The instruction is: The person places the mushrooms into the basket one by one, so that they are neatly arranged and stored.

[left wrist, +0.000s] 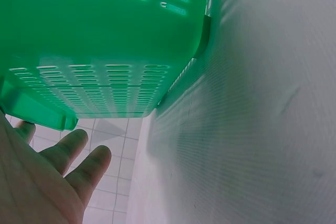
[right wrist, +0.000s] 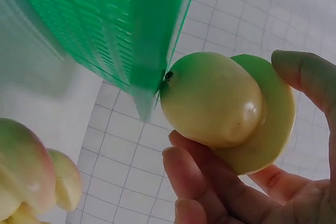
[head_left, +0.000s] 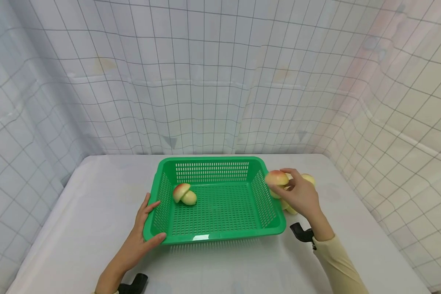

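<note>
A green basket [head_left: 213, 236] stands on the white table with one red-and-yellow mushroom-shaped piece [head_left: 181, 192] lying inside at its left. The left hand [head_left: 137, 237] rests on the basket's left end, thumb on the near rim and fingers spread; in the left wrist view the fingers [left wrist: 90, 169] are straight beside the green wall. At the basket's right rim, the right hand [head_left: 301, 194] pinches another mushroom piece [head_left: 276, 178] between thumb and fingers. In the right wrist view this piece [right wrist: 210, 100] shows its pale rounded stem near the basket's edge.
More mushroom pieces [head_left: 308, 179] lie on the table to the right of the basket, partly behind the right hand. A black strap mount [head_left: 302, 232] sits at the right wrist, another [head_left: 134, 283] at the left. White gridded curtains surround the table [head_left: 106, 179].
</note>
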Motion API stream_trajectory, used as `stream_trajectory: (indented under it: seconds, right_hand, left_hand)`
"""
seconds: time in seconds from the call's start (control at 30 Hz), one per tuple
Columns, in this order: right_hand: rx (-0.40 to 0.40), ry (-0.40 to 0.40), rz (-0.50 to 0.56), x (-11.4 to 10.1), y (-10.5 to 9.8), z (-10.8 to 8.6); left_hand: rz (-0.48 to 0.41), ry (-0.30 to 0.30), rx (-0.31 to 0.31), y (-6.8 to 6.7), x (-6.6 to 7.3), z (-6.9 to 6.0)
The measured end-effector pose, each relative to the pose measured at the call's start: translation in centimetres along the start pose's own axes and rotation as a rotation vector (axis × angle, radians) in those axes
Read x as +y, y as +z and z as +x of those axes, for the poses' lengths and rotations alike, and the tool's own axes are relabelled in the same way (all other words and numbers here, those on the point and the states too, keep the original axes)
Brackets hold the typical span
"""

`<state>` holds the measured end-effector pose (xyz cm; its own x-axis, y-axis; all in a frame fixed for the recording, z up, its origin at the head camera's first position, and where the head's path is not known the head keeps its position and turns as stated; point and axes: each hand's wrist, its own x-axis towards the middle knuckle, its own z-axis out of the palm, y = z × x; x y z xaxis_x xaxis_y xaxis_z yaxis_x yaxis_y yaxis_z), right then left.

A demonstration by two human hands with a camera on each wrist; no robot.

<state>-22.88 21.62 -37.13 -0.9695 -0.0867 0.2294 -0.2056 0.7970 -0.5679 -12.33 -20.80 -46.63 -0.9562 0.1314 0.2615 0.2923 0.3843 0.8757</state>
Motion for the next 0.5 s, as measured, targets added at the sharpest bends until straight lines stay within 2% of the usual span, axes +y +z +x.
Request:
stream_trajectory:
  seconds: [0.33,0.5]
  right_hand:
    - [-0.075,-0.08,0.075,-1.5,0.1,0.7]
    - [-0.154,-0.069,0.12,-2.2,0.3,1.3]
  left_hand:
    - [0.005,-0.007,0.0,0.0,0.1,0.0]
    - [0.001,-0.006,0.0,0.0,0.0,0.0]
